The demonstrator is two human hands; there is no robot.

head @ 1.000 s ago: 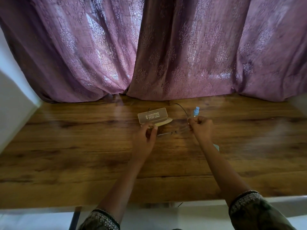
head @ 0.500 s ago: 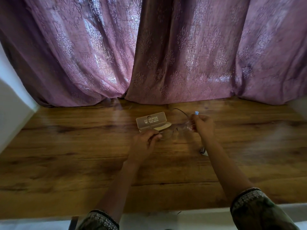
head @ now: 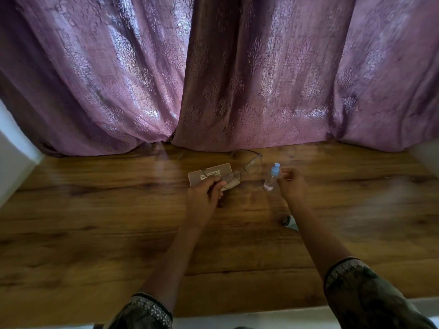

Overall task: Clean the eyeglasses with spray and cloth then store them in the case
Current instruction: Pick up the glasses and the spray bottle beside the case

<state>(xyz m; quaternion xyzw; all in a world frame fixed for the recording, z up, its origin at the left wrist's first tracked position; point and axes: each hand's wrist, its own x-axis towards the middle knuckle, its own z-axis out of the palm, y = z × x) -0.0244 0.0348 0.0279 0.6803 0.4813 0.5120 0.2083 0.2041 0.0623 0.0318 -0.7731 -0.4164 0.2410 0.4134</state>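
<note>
Wooden table [head: 95,222]: left hand [head: 205,194] pinches glasses [head: 247,168] at one end, above tan case [head: 209,174]. Right hand [head: 291,186] just beside upright spray bottle [head: 271,178], fingers curled; contact unclear, blurred. Cloth [head: 290,222] beside right forearm.

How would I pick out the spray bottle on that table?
Look at the wooden table in front of the purple curtain. Near its far middle, just left of the right hand, stands a small bottle. Unlike the flat tan case and the glasses beside it, it is upright, clear, and capped in light blue.
</note>
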